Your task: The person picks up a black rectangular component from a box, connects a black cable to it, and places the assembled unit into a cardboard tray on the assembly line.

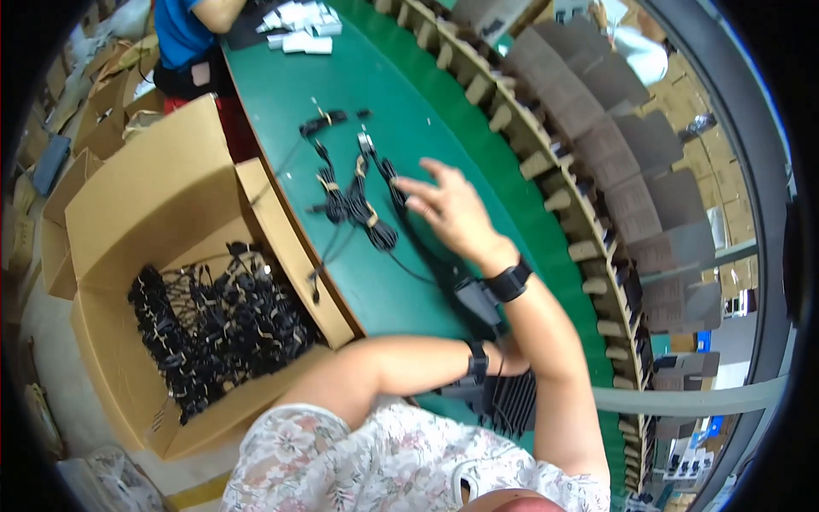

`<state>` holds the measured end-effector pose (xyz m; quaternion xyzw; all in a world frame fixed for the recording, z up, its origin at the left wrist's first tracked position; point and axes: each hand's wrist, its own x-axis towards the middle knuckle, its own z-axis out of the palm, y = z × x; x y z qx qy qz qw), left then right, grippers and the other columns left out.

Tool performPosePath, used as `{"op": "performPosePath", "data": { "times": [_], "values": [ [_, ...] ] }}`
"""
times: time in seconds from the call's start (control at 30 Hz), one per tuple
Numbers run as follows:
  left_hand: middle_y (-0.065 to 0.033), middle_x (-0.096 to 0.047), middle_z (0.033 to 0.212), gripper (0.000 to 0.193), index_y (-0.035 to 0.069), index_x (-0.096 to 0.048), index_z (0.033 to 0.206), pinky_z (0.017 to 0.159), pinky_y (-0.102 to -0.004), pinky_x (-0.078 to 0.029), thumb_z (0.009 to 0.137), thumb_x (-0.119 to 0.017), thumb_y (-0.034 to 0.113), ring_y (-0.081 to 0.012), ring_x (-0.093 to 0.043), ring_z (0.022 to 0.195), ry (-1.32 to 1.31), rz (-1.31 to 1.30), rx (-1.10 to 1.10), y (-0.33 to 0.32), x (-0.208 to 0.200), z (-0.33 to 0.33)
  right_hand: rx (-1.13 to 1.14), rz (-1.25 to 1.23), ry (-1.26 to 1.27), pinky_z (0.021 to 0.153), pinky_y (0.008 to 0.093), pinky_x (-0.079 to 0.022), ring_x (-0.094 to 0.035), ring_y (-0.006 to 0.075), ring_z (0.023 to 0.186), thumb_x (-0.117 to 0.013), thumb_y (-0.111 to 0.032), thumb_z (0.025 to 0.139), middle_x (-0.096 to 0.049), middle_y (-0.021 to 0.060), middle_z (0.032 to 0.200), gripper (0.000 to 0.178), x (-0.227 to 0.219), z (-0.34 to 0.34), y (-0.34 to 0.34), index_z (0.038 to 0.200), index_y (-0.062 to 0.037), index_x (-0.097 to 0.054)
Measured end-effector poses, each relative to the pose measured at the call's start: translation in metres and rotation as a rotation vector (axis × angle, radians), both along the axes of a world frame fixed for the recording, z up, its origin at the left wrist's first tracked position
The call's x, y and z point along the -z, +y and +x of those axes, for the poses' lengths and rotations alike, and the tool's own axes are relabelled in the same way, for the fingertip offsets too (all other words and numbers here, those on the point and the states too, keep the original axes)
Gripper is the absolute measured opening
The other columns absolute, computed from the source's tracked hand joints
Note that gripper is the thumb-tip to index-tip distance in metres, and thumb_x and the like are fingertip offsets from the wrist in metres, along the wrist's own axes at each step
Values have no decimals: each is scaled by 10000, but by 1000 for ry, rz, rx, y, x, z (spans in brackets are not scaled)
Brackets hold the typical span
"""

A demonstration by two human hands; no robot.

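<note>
My right hand (452, 209) reaches over the green table with fingers spread, holding nothing. Its fingertips are just beside a tied black cable (390, 177). To their left lie more bundled black cables (345, 205), bound with tan ties. A black power adapter (475, 300) is next to my right wrist, with a cord running from it. My left arm crosses low in front of me, and my left hand (510, 362) is mostly hidden behind my right forearm. Close to it is a row of black adapters (510, 401); whether my left hand touches one is hidden.
An open cardboard box (141, 205) full of tied black cables stands left of the table (392, 294). A green conveyor with dividers (529, 166) curves along the right, grey boxes (631, 175) beyond. A person in blue (181, 38) sits far left near white packets (303, 26).
</note>
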<state>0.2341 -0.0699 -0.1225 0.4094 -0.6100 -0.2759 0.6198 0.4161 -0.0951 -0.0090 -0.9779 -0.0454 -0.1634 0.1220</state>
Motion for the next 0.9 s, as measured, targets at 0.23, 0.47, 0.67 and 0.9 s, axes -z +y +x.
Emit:
{"op": "performPosePath", "data": {
  "times": [0.23, 0.47, 0.67, 0.9],
  "values": [
    [-197, -489, 1254, 398, 64, -522, 1192, 961, -443, -343, 869, -529, 296, -336, -427, 1179, 19, 28, 159, -4, 47, -14, 259, 135, 148, 758, 340, -453, -542, 287, 873, -656, -225, 786, -542, 124, 893, 382, 50, 27, 24, 1103, -54, -531],
    [-159, -516, 1119, 438, 77, -455, 1250, 851, -392, -400, 871, -548, 275, -278, -488, 1029, 387, 36, 166, -31, 40, -14, 336, 634, 326, 556, 329, -471, -560, 214, 563, -526, -69, 801, -574, 92, 713, 456, 43, -22, -8, 1229, 22, -398],
    [-126, -540, 1004, 488, 89, -398, 1300, 757, -348, -450, 873, -565, 257, -228, -540, 900, 658, 98, 211, -48, 41, -14, 729, 1062, 189, 467, 217, -407, -469, 76, 510, -537, -211, 889, -512, -6, 689, 331, 22, -77, -22, 1159, -23, -510],
    [-70, -526, 877, 378, 56, -419, 1188, 585, -249, -446, 892, -560, 244, -135, -535, 686, 791, 331, 263, -4, -44, 29, 833, 955, -305, 518, 196, -366, -441, 56, 577, -509, -164, 918, -496, -35, 702, 293, -32, -187, -71, 1195, -73, -535]
  ]
}}
